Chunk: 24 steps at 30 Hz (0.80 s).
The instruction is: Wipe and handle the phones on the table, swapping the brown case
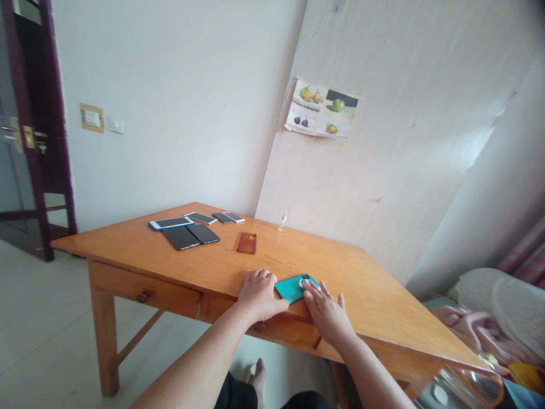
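Note:
A teal phone [290,288] lies back side up near the table's front edge, its dark camera block at the upper right corner. My left hand [260,295] grips its left end, with the thumb along the near edge and the fingers on the far side. Under the fingertips of my right hand [327,312] is a small white wipe [303,282], pressed on the phone's back beside the camera block. Part of the wipe is hidden by the fingers. Beyond my hands, a clear reddish-brown phone case [247,243] lies flat on the table.
Several other phones lie at the left back of the wooden table [340,272], among them a blue-edged one [171,224] and a black one [181,237]. A small clear bottle [283,221] stands near the wall. Bedding [477,329] is at the right.

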{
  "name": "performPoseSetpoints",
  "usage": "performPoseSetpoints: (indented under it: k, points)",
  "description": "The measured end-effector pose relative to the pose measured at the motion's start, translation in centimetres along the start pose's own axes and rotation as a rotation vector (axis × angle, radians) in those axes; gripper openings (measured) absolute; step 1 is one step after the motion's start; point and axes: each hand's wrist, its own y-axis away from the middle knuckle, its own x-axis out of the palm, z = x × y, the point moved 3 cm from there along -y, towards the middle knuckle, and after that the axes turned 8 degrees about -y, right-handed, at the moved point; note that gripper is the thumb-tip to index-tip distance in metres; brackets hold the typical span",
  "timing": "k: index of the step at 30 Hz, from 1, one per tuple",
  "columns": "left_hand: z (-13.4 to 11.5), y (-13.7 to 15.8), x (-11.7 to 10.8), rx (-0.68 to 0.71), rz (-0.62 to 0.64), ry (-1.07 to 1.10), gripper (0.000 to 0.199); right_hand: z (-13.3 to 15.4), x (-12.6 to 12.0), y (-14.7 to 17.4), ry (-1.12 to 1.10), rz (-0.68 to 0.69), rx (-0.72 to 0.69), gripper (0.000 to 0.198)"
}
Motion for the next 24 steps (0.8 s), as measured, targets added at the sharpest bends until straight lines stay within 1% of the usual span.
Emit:
performPoseSetpoints:
  k: [1, 2, 3, 4, 7, 9, 10, 11, 15, 16, 17, 18, 21, 22, 23, 24]
  points:
    - [0.0, 0.0, 0.0, 0.002, -0.007, -0.003, 0.039, -0.6, -0.2, -0.5, 0.009, -0.02, 0.055, 0.05]
    - [0.0, 0.0, 0.0, 0.004, -0.016, -0.005, 0.038, -0.8, -0.2, -0.9, 0.008, -0.027, 0.079, 0.05]
    - [0.0, -0.1, 0.1, 0.006, -0.024, -0.004, 0.038, -0.5, -0.1, -1.0, -0.006, -0.019, 0.068, 0.051]
    - [0.1, -0.1, 0.2, 0.007, -0.028, 0.0, 0.038, 0.1, 0.1, -0.8, -0.03, 0.002, 0.024, 0.051]
    - [0.3, -0.2, 0.5, 0.008, -0.015, 0.019, 0.043, 2.8, 1.0, 0.3, -0.111, 0.086, -0.184, 0.05]
    - [0.3, -0.2, 0.6, 0.01, -0.009, 0.025, 0.045, 3.8, 1.2, 0.6, -0.121, 0.118, -0.253, 0.05]
    - [0.3, -0.1, 0.5, 0.008, -0.013, 0.025, 0.044, 3.7, 1.1, 0.4, -0.103, 0.12, -0.245, 0.05]
    - [0.3, -0.1, 0.5, 0.006, -0.018, 0.022, 0.043, 3.3, 1.0, -0.1, -0.073, 0.11, -0.208, 0.05]
    - [0.1, 0.0, 0.2, -0.006, -0.029, 0.019, 0.039, 0.6, 0.0, -2.6, 0.047, 0.014, 0.045, 0.05]
    - [0.1, 0.0, 0.2, -0.006, -0.028, 0.023, 0.039, 0.4, 0.0, -2.9, 0.056, -0.001, 0.069, 0.05]
    - [0.1, 0.0, 0.3, -0.007, -0.029, 0.028, 0.039, 0.7, 0.0, -2.9, 0.052, -0.004, 0.059, 0.05]
    - [0.1, 0.0, 0.4, -0.008, -0.03, 0.031, 0.038, 1.4, 0.3, -2.7, 0.035, 0.012, 0.015, 0.05]
    - [0.2, -0.1, 0.6, -0.004, -0.023, 0.026, 0.037, 4.1, 1.2, -1.4, -0.058, 0.118, -0.199, 0.051]
    - [0.2, -0.1, 0.6, -0.004, -0.019, 0.021, 0.037, 4.8, 1.3, -1.1, -0.08, 0.149, -0.249, 0.052]
    - [0.3, -0.1, 0.6, -0.004, -0.014, 0.017, 0.036, 5.0, 1.3, -1.0, -0.087, 0.165, -0.274, 0.052]
    - [0.3, -0.1, 0.6, -0.003, -0.011, 0.016, 0.036, 4.9, 1.2, -1.3, -0.075, 0.163, -0.27, 0.052]
